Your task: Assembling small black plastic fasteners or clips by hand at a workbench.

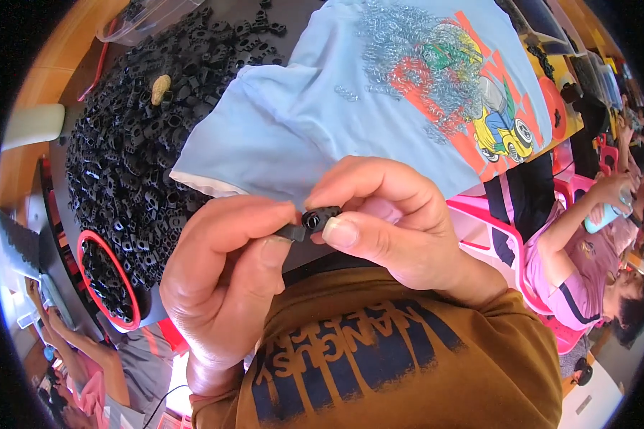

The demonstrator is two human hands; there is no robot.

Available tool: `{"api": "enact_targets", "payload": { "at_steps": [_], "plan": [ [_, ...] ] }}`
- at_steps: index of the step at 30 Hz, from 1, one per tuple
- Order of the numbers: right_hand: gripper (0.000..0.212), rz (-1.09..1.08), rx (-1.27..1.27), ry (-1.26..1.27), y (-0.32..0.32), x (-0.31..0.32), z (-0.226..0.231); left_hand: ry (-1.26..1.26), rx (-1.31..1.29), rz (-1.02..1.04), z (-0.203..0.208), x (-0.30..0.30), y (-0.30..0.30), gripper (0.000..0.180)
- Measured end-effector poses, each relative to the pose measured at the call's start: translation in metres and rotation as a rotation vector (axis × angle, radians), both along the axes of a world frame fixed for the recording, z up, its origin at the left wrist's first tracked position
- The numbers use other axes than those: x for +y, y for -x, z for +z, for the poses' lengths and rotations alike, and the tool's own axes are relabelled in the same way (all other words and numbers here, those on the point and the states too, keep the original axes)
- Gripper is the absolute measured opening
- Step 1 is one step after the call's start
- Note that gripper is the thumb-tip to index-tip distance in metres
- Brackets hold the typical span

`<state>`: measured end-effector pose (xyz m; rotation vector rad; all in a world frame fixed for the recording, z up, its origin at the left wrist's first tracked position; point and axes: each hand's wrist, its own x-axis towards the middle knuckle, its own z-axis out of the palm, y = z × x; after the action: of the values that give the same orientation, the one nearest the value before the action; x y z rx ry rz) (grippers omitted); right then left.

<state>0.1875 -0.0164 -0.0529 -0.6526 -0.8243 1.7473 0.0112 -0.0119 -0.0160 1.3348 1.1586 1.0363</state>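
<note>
One dark piece (290,232), pinched in your left hand (218,268), is beside the black tube (321,217) your right hand (402,223) pinches, near you. Joined? Can't tell. Lots seems undone: black pile (125,179) on the left, springs (401,46) far right.

Free passage over blue cloth (265,132), between black heap (125,179) and springs (383,53)

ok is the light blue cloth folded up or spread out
Spread out: the light blue cloth lies mostly flat, with creases, its printed picture facing up, partly under springs.
</note>
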Motion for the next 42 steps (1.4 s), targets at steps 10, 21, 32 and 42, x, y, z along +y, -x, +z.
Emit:
{"api": "enact_targets", "payload": {
  "at_steps": [10, 21, 32, 42],
  "plan": [
    [0.015, -0.045, -0.103, -0.119, 0.003, -0.002, -0.004, -0.019, 0.000, -0.060, -0.001, 0.003, 0.004, 0.021],
    [0.014, -0.045, -0.094, -0.136, 0.003, -0.002, -0.005, -0.311, 0.187, -0.091, -0.007, 0.011, 0.000, 0.026],
    [0.012, -0.040, -0.100, -0.144, 0.004, -0.002, -0.004, 0.004, 0.001, 0.023, 0.000, -0.003, -0.001, 0.023],
    [0.013, -0.033, -0.104, -0.130, 0.004, -0.002, -0.006, 0.006, -0.140, 0.005, 0.001, 0.001, -0.001, 0.015]
  ]
}}
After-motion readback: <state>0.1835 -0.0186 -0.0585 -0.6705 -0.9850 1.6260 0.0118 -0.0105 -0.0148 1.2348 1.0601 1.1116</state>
